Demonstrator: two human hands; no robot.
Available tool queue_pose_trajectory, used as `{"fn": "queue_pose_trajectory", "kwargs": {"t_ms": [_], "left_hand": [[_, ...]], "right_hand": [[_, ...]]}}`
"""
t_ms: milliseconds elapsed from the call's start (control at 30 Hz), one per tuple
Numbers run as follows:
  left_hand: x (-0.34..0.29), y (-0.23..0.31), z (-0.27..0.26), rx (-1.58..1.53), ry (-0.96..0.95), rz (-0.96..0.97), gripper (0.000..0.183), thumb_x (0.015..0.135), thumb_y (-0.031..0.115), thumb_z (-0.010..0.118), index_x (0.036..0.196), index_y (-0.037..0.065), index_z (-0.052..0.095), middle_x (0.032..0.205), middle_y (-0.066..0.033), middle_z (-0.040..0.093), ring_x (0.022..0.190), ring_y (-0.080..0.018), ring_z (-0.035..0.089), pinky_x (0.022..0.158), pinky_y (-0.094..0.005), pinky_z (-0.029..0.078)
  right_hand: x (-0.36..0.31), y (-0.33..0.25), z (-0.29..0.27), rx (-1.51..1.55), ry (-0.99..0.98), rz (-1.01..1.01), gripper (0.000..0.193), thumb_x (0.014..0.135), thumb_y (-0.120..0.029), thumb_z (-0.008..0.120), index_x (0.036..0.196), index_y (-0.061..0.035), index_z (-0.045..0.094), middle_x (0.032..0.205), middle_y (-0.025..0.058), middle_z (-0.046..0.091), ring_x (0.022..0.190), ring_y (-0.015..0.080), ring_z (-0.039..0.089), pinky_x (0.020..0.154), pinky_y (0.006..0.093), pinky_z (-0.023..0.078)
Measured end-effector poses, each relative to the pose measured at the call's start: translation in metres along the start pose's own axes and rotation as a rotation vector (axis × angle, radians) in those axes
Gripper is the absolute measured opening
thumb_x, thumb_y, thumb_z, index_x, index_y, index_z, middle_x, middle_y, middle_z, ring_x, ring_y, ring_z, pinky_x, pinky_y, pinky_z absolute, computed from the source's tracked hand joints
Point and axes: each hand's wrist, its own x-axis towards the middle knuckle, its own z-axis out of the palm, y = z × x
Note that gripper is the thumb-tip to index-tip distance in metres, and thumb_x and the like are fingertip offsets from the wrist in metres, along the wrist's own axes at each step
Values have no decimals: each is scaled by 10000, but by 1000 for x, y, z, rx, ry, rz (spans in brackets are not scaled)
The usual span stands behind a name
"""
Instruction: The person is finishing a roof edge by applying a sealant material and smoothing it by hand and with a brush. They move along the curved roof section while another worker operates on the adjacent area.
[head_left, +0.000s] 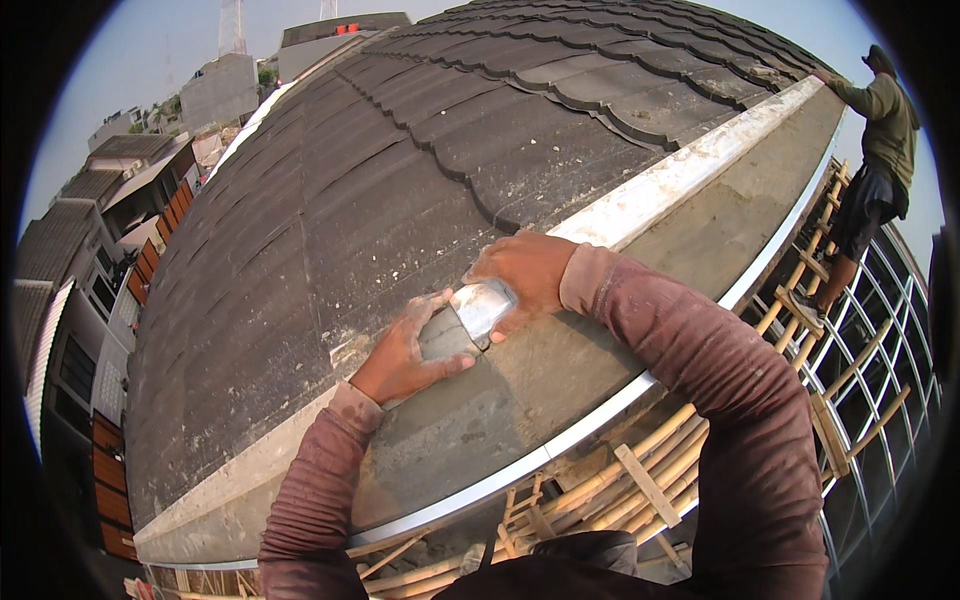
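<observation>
A long silvery straightedge bar (690, 180), smeared with cement, lies along the raised cement edge of the roof. My right hand (525, 280) is closed over the bar near its close end, with the pale metal end (483, 308) showing between my hands. Just left and below, my left hand (408, 352) straddles the grey cement edge (443, 335), fingers on the roof side and thumb on the outer side. Smooth, damp-looking grey cement (480, 410) covers the outer face below both hands.
Dark roof tiles (390, 200) slope away to the left. Bamboo scaffolding (650, 470) stands below the edge's white strip (510, 470). At the right, a co-worker (875, 150) on the scaffold has a hand at the bar's far end. Houses (90, 260) lie below left.
</observation>
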Motion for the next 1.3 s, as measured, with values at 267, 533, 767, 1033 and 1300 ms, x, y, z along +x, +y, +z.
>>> {"fn": "queue_pose_trajectory", "kwargs": {"t_ms": [267, 533, 767, 1033, 1300], "left_hand": [[0, 3, 0, -49, -10, -33, 971, 799, 438, 872, 1534, -9, 424, 1475, -235, 529, 1378, -338, 511, 1154, -417, 393], [-3, 8, -1, 40, -1, -70, 923, 814, 423, 847, 1537, 21, 439, 1433, -275, 544, 1348, -373, 529, 1140, -428, 396], [0, 14, 0, 54, 11, -35, 854, 811, 403, 805, 1505, 34, 472, 1355, -273, 579, 1256, -406, 574, 1092, -452, 425], [1, 20, 1, 84, 33, -30, 807, 800, 357, 793, 1474, 27, 498, 1345, -267, 585, 1248, -401, 580, 1086, -450, 429], [2, 12, 5, 128, 39, -42, 849, 797, 364, 802, 1482, -24, 482, 1406, -269, 572, 1311, -386, 558, 1127, -431, 413]], "right_hand": [[14, -3, -3, 21, -112, -20, 882, 675, -555, 855, 1293, 42, 656, 1313, 248, 655, 1229, 401, 619, 1060, 452, 476], [19, -2, -4, 57, -133, -28, 849, 644, -504, 857, 1260, 53, 678, 1250, 249, 687, 1157, 400, 659, 1009, 443, 514], [18, -4, -10, 82, -168, 0, 831, 626, -480, 871, 1240, 51, 694, 1191, 249, 712, 1100, 405, 686, 952, 439, 539], [17, -5, -8, 61, -123, -8, 813, 626, -479, 884, 1226, 41, 708, 1170, 245, 724, 1078, 403, 698, 935, 442, 543], [16, -7, -12, 73, -163, 52, 803, 635, -488, 878, 1231, 25, 715, 1137, 246, 737, 1050, 402, 712, 921, 444, 549]]}}
